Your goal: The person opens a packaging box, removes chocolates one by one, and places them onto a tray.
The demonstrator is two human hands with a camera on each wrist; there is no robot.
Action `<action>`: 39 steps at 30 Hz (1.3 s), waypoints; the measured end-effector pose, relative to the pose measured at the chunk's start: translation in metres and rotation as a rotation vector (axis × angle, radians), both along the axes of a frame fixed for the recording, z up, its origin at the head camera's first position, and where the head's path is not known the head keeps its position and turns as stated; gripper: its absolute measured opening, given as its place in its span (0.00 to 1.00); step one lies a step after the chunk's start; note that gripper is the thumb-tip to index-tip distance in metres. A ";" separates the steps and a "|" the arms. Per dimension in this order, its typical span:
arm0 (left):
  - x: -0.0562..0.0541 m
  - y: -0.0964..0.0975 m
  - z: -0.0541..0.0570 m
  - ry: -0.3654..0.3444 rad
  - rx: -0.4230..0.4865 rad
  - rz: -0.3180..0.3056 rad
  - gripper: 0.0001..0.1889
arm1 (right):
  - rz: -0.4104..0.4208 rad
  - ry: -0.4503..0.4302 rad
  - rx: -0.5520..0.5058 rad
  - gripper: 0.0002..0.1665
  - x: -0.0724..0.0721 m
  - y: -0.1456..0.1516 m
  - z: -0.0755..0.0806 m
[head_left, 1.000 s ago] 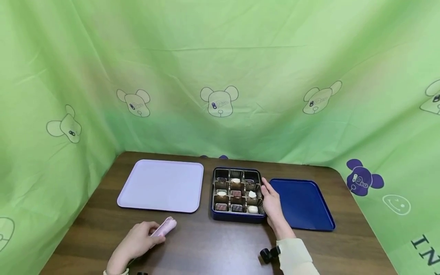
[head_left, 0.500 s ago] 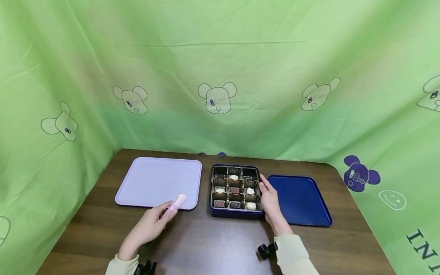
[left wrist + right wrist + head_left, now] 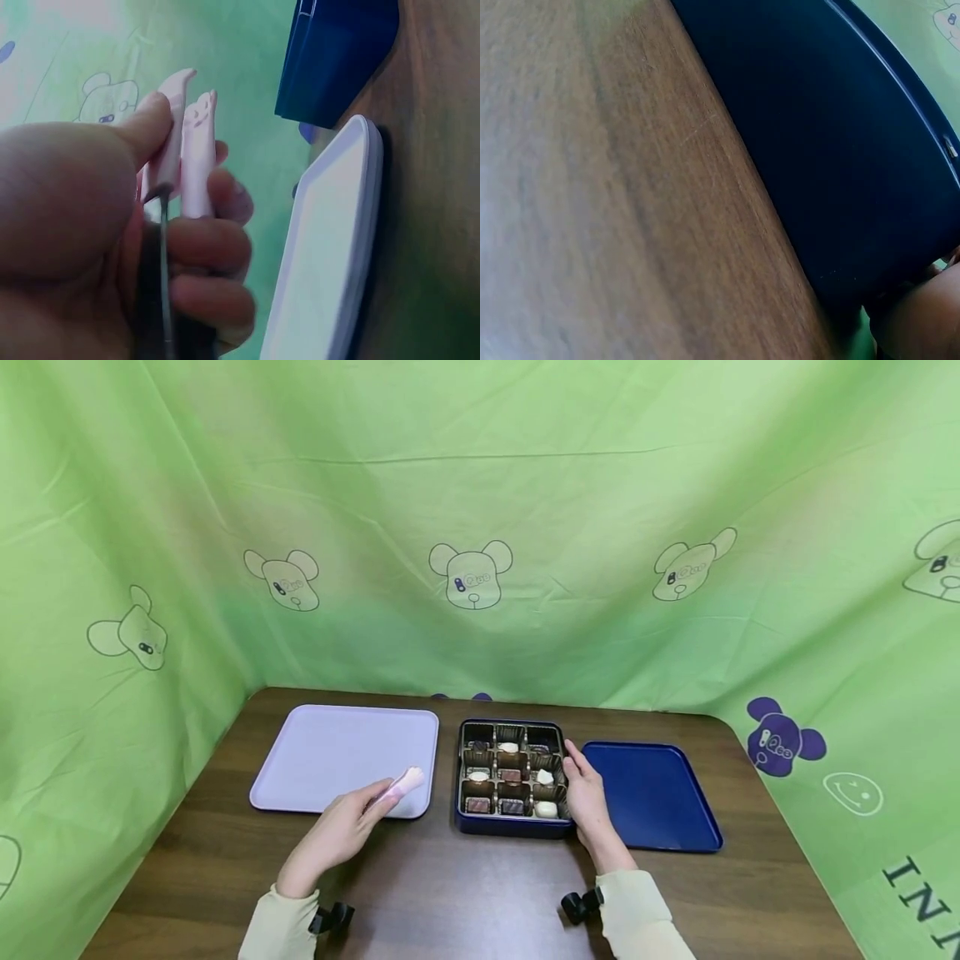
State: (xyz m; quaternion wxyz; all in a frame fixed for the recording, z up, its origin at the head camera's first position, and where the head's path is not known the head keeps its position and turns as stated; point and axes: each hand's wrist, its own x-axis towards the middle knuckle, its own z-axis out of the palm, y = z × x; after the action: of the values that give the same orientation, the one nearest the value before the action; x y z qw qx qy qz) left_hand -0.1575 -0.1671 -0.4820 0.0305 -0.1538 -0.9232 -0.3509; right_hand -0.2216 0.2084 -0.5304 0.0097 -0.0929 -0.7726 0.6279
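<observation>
My left hand (image 3: pixel 343 828) grips a pair of pale pink tongs (image 3: pixel 405 783) above the near right corner of the lavender tray (image 3: pixel 337 760). In the left wrist view the paw-shaped ends of the tongs (image 3: pixel 198 150) stand slightly apart with nothing between them. A navy box (image 3: pixel 513 828) holds chocolates (image 3: pixel 511 776), dark and white, in a divided insert. Along the right side of that box lies my right hand (image 3: pixel 590 797), fingers straight and touching its wall. The right wrist view shows mostly the box's dark side (image 3: pixel 817 135).
A flat navy lid (image 3: pixel 656 797) lies right of the box, just beyond my right hand. All of it stands on a brown wooden table (image 3: pixel 450 893). Behind hangs a green printed curtain (image 3: pixel 570 643).
My left hand has moved forward and to the right with the tongs, from the table in front of the tray to over its corner. My right hand stays at the box.
</observation>
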 end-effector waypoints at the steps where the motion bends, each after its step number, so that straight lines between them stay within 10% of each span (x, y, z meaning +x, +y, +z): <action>1: -0.003 0.002 0.001 0.010 -0.003 0.002 0.18 | -0.002 -0.001 0.005 0.30 0.000 0.000 -0.001; 16: -0.049 0.039 0.013 0.234 -0.089 -0.003 0.06 | -0.008 0.014 0.007 0.29 0.000 -0.001 -0.002; 39: -0.103 0.092 0.031 0.185 -0.520 -0.082 0.23 | -0.017 0.042 0.004 0.29 -0.001 0.000 -0.004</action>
State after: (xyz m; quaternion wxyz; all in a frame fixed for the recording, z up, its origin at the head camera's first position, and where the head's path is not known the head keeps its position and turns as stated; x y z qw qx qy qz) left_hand -0.2600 -0.0753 -0.4509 0.0601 -0.2252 -0.9685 -0.0875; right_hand -0.2225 0.2082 -0.5348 0.0314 -0.0865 -0.7728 0.6279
